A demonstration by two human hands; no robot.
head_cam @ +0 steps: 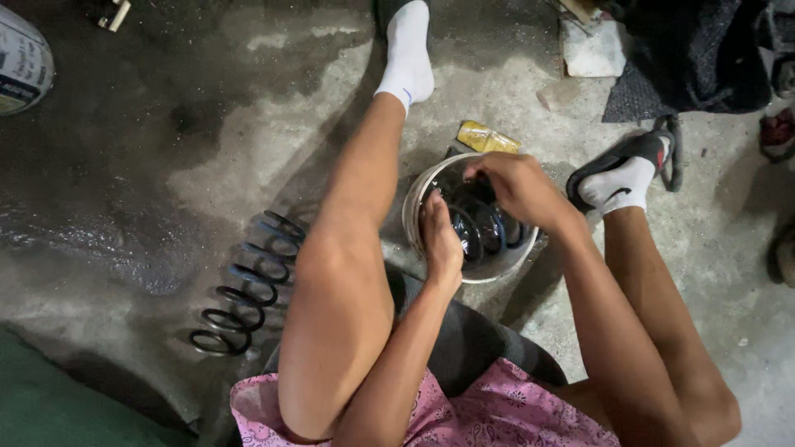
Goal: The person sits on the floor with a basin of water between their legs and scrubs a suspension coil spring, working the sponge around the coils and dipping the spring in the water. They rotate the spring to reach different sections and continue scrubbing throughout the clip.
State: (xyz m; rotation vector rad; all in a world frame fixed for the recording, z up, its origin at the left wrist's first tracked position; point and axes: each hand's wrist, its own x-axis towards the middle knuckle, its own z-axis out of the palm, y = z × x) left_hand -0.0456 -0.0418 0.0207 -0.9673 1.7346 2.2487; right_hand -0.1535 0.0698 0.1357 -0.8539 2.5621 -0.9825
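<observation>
Fingers first: the left hand point(440, 240) has its fingers pressed down along the rim at the nine o'clock side of the white bucket point(414, 203), thumb and fingertips dipping inside against a black coil spring point(484, 228) that sits in the bucket. Whether they actually close around a coil I cannot tell; they look laid flat and pressing. The right hand point(517, 186) comes over from three o'clock, knuckles up, fingers curled down onto the top of that same spring near twelve o'clock of the bucket, gripping it.

Out from the fingers: the left wrist is bent sharply, the forearm running down to six o'clock between the knees. The right forearm slants away toward five o'clock, over the right thigh.

The bucket stands on the concrete floor point(207, 149) between the person's legs, just ahead of the dark seat edge. At its twelve o'clock, touching or nearly so, lies a yellow packet point(487, 136). At two o'clock the right foot in a white sock and black sandal point(629, 170) sits close to the rim. The left leg crowds the nine o'clock side, sock pointing up to twelve.

Beyond that leg, at eight o'clock, a second coil spring point(244, 285) lies on its side on wet floor, well apart from the bucket. Open concrete spreads wide toward ten o'clock; the four o'clock corner is bare floor too.
</observation>
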